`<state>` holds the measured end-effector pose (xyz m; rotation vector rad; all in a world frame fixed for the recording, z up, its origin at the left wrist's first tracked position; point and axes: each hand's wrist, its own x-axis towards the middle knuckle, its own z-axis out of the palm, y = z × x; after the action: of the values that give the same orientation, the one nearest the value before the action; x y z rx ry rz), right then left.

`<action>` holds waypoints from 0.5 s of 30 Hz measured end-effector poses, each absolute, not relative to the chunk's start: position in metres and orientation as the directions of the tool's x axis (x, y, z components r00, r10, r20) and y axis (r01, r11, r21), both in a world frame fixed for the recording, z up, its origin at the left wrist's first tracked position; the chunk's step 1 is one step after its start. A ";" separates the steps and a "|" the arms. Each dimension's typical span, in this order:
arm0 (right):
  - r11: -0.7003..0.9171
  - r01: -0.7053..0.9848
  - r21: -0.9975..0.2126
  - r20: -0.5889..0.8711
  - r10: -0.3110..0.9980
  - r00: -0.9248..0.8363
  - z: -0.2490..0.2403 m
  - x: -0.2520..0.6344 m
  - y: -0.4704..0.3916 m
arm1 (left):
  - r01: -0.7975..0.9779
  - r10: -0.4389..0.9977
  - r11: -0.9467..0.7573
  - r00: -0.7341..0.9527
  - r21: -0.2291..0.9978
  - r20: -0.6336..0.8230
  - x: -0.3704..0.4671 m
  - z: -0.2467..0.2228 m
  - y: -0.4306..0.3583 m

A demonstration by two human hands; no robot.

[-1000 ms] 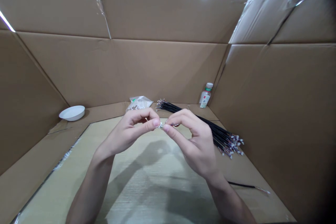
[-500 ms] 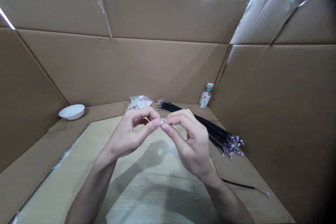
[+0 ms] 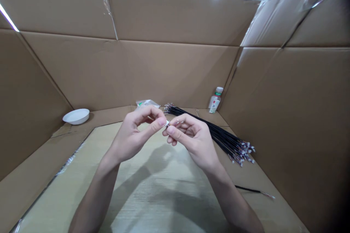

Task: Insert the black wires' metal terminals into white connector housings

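Between my hands, above the middle of the board, is a small white connector [image 3: 167,123]. My left hand [image 3: 139,131] pinches it between thumb and forefinger. My right hand [image 3: 193,136] is closed at the connector's right side, with thumb and forefinger on thin wires [image 3: 177,122] that run into it. The other right fingers curl loosely below. The fingertips cover most of the connector and wires. A black cable [image 3: 247,189] with bare wire ends comes out from behind my right forearm; whether it joins the held wires is hidden.
A bundle of black cables [image 3: 218,133] with white plugs lies right of my hands. Behind them sits a clear plastic bag [image 3: 148,103]. A white bowl [image 3: 76,116] stands far left, a bottle [image 3: 216,101] far right. Cardboard walls [image 3: 175,72] enclose the board [image 3: 136,189].
My right hand has turned and shifted slightly left, its lower fingers now showing. The connector is tilted and more visible. The loose cable end at lower right has moved a little left.
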<state>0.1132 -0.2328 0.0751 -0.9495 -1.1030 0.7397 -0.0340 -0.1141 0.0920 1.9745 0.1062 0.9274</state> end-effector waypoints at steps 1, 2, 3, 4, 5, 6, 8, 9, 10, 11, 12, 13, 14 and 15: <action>0.421 -0.045 -0.906 0.390 0.872 0.295 0.075 0.113 -0.233 | -0.272 0.425 -0.589 0.696 0.761 0.578 -0.034 0.092 -0.115; 0.413 -0.050 -0.909 0.382 0.877 0.291 0.074 0.113 -0.233 | -0.270 0.425 -0.610 0.682 0.745 0.595 -0.034 0.092 -0.115; 0.402 -0.053 -0.914 0.372 0.884 0.284 0.074 0.113 -0.232 | -0.273 0.411 -0.630 0.677 0.727 0.611 -0.035 0.093 -0.116; 0.393 -0.058 -0.918 0.363 0.889 0.278 0.074 0.112 -0.232 | -0.280 0.387 -0.651 0.677 0.706 0.626 -0.036 0.093 -0.116; 0.385 -0.063 -0.921 0.355 0.894 0.272 0.074 0.112 -0.232 | -0.285 0.357 -0.671 0.685 0.685 0.635 -0.036 0.094 -0.117; 0.379 -0.070 -0.923 0.348 0.899 0.266 0.074 0.112 -0.232 | -0.289 0.325 -0.689 0.696 0.664 0.640 -0.037 0.094 -0.117; 0.369 -0.079 -0.926 0.339 0.905 0.256 0.074 0.111 -0.232 | -0.290 0.275 -0.721 0.715 0.630 0.643 -0.039 0.095 -0.118; 0.363 -0.081 -0.928 0.333 0.908 0.253 0.074 0.111 -0.233 | -0.288 0.260 -0.732 0.719 0.618 0.644 -0.039 0.095 -0.118; 0.356 -0.083 -0.931 0.326 0.911 0.251 0.074 0.111 -0.233 | -0.288 0.251 -0.738 0.722 0.610 0.645 -0.039 0.096 -0.118; 0.347 -0.088 -0.934 0.316 0.915 0.250 0.075 0.110 -0.233 | -0.286 0.249 -0.741 0.724 0.608 0.644 -0.039 0.095 -0.117; 0.339 -0.094 -0.936 0.307 0.918 0.251 0.075 0.110 -0.233 | -0.284 0.249 -0.742 0.724 0.607 0.643 -0.039 0.095 -0.117; 0.335 -0.102 -0.937 0.301 0.919 0.253 0.075 0.110 -0.233 | -0.280 0.253 -0.743 0.724 0.608 0.642 -0.038 0.095 -0.116; 0.333 -0.109 -0.937 0.297 0.920 0.256 0.075 0.110 -0.233 | -0.275 0.258 -0.745 0.722 0.608 0.642 -0.038 0.095 -0.116; 0.333 -0.113 -0.936 0.296 0.919 0.259 0.075 0.111 -0.232 | -0.269 0.265 -0.745 0.720 0.610 0.641 -0.038 0.094 -0.115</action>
<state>0.1106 -0.2323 0.0745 -0.9680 -1.0606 0.8721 -0.0382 -0.1149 0.0944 2.2100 -0.0035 0.9660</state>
